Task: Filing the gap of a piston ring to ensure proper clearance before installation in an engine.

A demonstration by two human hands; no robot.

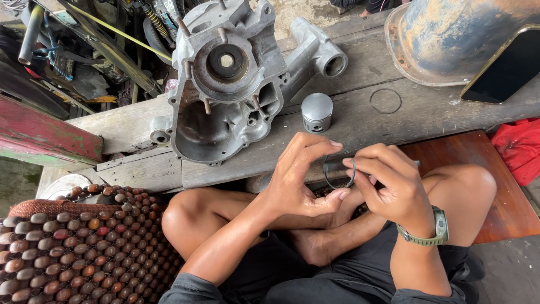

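Both hands grip a thin ring (340, 173) over the lap, off the bench's near edge: left hand (301, 179) pinching, right hand (391, 183) steadying with a dark tool. Piston (316, 112) stands mid-bench. Fitting apparently demands gentle spreading.

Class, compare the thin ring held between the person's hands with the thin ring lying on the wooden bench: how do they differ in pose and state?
The held ring is gripped by fingers of both the left hand and the right hand; the bench ring lies untouched. The held ring stands nearly upright in the air, while the bench ring lies flat on the wooden bench. The held ring is partly hidden by fingers; the bench ring shows whole. Both are thin, dark circles.
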